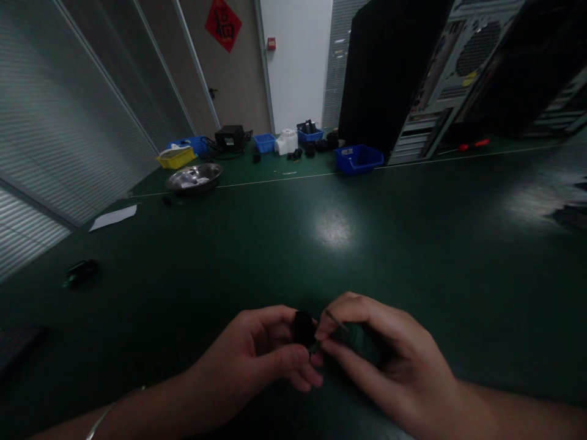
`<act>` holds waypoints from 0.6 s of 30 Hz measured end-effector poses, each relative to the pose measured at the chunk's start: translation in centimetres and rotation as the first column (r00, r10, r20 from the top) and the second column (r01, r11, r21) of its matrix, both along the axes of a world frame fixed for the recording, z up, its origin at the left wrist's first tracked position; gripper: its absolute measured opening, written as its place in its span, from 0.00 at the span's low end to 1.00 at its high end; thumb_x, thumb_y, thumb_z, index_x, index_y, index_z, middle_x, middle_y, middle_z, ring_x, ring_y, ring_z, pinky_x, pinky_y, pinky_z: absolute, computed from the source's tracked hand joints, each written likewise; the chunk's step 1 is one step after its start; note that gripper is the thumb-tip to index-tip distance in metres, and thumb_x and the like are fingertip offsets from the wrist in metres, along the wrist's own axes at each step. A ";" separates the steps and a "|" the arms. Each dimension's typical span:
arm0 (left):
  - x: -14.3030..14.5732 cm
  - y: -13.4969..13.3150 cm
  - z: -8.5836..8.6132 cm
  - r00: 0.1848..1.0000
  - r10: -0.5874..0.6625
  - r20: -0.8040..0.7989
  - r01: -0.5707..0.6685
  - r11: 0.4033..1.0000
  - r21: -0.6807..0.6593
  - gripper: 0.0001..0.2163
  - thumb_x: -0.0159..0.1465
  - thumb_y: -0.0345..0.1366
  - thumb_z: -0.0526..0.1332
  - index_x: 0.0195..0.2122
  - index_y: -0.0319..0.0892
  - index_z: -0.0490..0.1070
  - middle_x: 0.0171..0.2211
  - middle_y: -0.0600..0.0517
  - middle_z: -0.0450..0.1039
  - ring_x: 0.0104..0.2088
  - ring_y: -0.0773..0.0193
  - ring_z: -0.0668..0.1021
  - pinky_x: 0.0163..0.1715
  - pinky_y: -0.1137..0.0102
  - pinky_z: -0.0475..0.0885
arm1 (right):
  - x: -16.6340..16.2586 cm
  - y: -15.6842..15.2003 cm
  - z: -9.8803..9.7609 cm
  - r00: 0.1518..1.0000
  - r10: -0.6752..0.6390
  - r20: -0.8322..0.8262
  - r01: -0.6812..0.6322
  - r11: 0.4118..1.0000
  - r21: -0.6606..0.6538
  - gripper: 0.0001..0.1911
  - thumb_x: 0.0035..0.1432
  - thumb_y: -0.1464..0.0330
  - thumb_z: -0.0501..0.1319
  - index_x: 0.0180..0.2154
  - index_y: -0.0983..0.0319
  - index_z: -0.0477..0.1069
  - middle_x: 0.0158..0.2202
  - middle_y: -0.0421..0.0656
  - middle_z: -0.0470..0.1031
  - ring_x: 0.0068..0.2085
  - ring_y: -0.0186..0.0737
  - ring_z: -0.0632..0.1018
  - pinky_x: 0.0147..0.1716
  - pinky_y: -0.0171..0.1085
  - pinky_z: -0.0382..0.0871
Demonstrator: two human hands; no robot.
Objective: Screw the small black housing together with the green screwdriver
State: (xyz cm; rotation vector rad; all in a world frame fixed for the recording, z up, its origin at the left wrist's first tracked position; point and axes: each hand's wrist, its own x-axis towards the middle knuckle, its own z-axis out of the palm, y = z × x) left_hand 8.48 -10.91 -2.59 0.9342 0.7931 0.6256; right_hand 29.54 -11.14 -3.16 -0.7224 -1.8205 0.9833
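Low in the middle of the head view, my left hand is closed on a small round black part, held between thumb and fingers. My right hand meets it from the right, its thumb and index finger pinched at the part's edge. A thin, dark, flat piece sticks out at the right fingertips; its kind is too dim to make out. Both hands are above the green tabletop, and the fingertips nearly touch each other.
A steel bowl, a yellow tray and a blue bin stand at the back. Computer cases rise at back right. A white paper and a small dark object lie left.
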 end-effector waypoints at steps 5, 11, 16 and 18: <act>-0.1 -0.1 0.1 1.000 -0.004 -0.016 0.004 1.000 -0.005 0.08 0.62 0.30 0.68 0.43 0.36 0.78 0.34 0.47 0.82 0.33 0.62 0.84 0.35 0.69 0.77 | -0.1 0.1 -0.2 1.000 -0.016 -0.004 0.016 1.000 -0.014 0.14 0.60 0.80 0.61 0.43 0.57 0.71 0.35 0.40 0.77 0.37 0.37 0.80 0.36 0.34 0.74; 0.0 0.1 -0.1 1.000 0.004 0.003 -0.004 1.000 -0.002 0.07 0.62 0.29 0.68 0.42 0.38 0.79 0.33 0.48 0.82 0.32 0.63 0.84 0.34 0.71 0.78 | -0.2 0.2 -0.2 1.000 -0.012 0.010 0.013 0.999 -0.040 0.14 0.59 0.81 0.61 0.42 0.58 0.72 0.35 0.40 0.78 0.36 0.38 0.80 0.36 0.34 0.74; 0.1 0.1 -0.2 1.000 0.003 -0.006 -0.003 1.000 -0.005 0.09 0.61 0.30 0.69 0.43 0.38 0.79 0.33 0.48 0.82 0.32 0.62 0.84 0.33 0.71 0.78 | -0.3 0.3 -0.4 0.999 -0.036 0.025 0.037 0.998 -0.053 0.12 0.60 0.79 0.62 0.41 0.58 0.72 0.35 0.40 0.78 0.36 0.37 0.80 0.36 0.34 0.74; 0.2 0.0 -0.2 1.000 0.005 -0.005 -0.005 1.000 0.001 0.09 0.61 0.30 0.69 0.43 0.38 0.79 0.33 0.48 0.83 0.31 0.63 0.84 0.33 0.71 0.78 | -0.3 0.3 -0.4 0.999 -0.041 0.031 0.043 0.998 -0.056 0.11 0.60 0.79 0.62 0.41 0.58 0.72 0.35 0.39 0.78 0.36 0.37 0.80 0.36 0.33 0.74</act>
